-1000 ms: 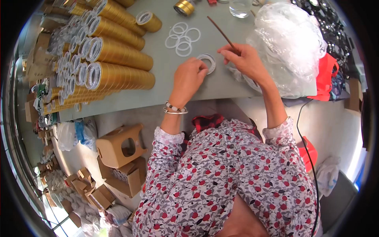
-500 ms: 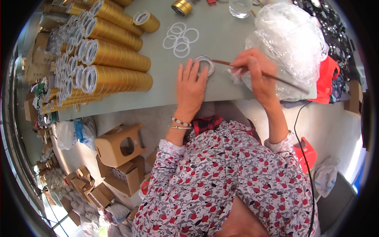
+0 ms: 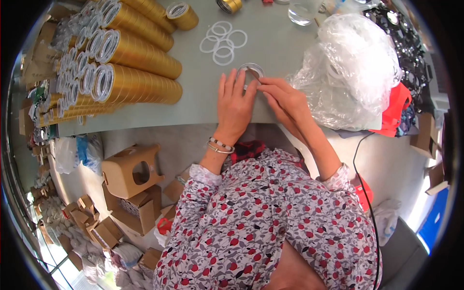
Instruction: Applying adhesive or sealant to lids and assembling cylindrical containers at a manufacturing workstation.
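On the grey-green table lies a clear round ring-shaped piece (image 3: pixel 261 69). The fingers of my left hand (image 3: pixel 234 108) are stretched out over its left edge, with the palm down. My right hand (image 3: pixel 290 102) is closed in a pinch on a thin brown stick (image 3: pixel 253 74), whose end points into the ring. Most of the stick is hidden by the hand, so I cannot tell what kind of tool it is. Several flat white rings (image 3: pixel 245 38) lie overlapping just beyond my left fingertips.
Long stacks of gold cylindrical tins (image 3: pixel 145 82) with clear ends fill the left side. A crumpled clear plastic bag (image 3: pixel 355 63) lies at the right, next to red cloth (image 3: pixel 394 108). A clear cup (image 3: pixel 302 12) stands at the far side. Cardboard boxes (image 3: pixel 130 169) sit below the table.
My right hand has moved left and down to the clear ring, and the stick's end is now at the ring's inside. My left hand stays beside the ring.
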A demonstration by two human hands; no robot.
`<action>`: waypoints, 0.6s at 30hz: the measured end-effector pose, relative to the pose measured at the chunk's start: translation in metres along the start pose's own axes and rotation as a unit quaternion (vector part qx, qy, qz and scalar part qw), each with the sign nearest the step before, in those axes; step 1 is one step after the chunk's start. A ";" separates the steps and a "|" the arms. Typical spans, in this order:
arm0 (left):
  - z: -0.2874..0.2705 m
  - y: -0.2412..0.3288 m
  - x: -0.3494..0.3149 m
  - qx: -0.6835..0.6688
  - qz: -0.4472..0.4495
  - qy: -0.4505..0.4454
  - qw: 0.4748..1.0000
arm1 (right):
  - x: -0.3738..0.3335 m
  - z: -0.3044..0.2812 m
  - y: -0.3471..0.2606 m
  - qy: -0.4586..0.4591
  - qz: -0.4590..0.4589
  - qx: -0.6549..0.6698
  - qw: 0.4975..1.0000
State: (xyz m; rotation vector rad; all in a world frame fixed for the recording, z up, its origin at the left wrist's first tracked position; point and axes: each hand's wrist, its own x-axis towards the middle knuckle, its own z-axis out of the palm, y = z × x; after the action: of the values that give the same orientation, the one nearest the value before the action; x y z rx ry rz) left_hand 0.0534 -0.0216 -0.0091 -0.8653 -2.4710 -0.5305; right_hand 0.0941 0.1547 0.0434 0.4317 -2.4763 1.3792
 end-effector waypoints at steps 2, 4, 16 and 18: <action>0.003 0.002 -0.002 0.002 -0.008 0.002 1.000 | 0.001 -0.005 -0.008 -0.012 -0.004 -0.050 0.999; 0.007 0.004 -0.004 -0.040 -0.031 0.020 0.999 | 0.003 -0.010 -0.016 -0.022 -0.007 -0.066 0.998; 0.006 0.012 0.005 -0.110 -0.063 0.025 0.992 | 0.099 -0.065 0.008 -0.173 -0.096 -0.143 0.970; 0.006 0.013 0.005 -0.114 -0.070 0.027 0.991 | 0.120 -0.076 0.003 -0.280 0.196 0.069 0.937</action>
State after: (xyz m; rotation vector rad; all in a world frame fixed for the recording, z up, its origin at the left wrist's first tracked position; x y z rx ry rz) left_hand 0.0568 -0.0070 -0.0090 -0.7528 -2.4655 -0.8877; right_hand -0.0100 0.2059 0.1247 0.4216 -3.0614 1.7978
